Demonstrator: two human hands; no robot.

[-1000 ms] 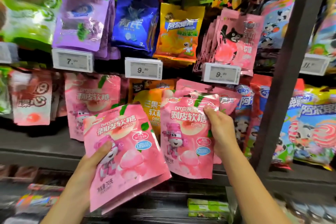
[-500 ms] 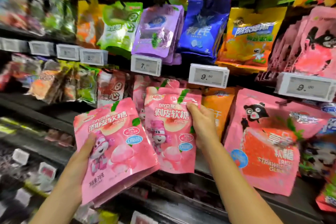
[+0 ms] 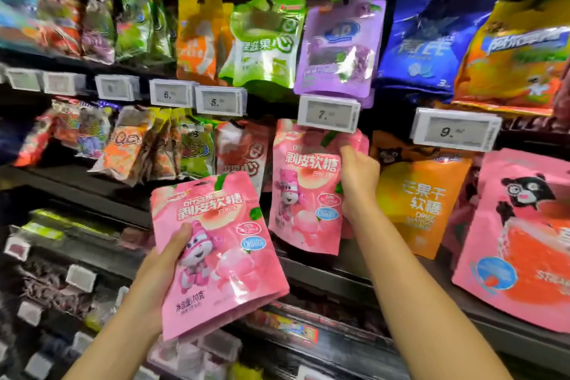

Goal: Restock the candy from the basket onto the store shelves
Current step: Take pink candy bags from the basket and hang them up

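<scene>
store shelves: tiered dark shelves (image 3: 311, 268) with hanging pegs, packed with glossy candy pouches; a white price tag reading 7 (image 3: 328, 112) sits just above the slot for the pink peach gummies.
stack in the left hand: a sheaf of flat pink foil pouches printed with a cartoon robot and peaches (image 3: 216, 253), held tilted below and left of the slot; the layered edges show at the bottom right corner. It looks light, and judging by the gloss, slick, so the sheaf may fan or slide apart unless pinched firmly across its lower edge.
pouch at the slot: one more pink peach-gummy pouch (image 3: 303, 191), upright against the matching ones behind it. It probably bends rather than breaks; soft contents, nothing fragile. The top edge near the hang hole seems the best hold for guiding it on.
left hand (image 3: 163, 268): clasps the sheaf from beneath, thumb lying across the front face.
right hand (image 3: 357, 176): fingers curled over the pouch's upper right edge, gripping it.
</scene>
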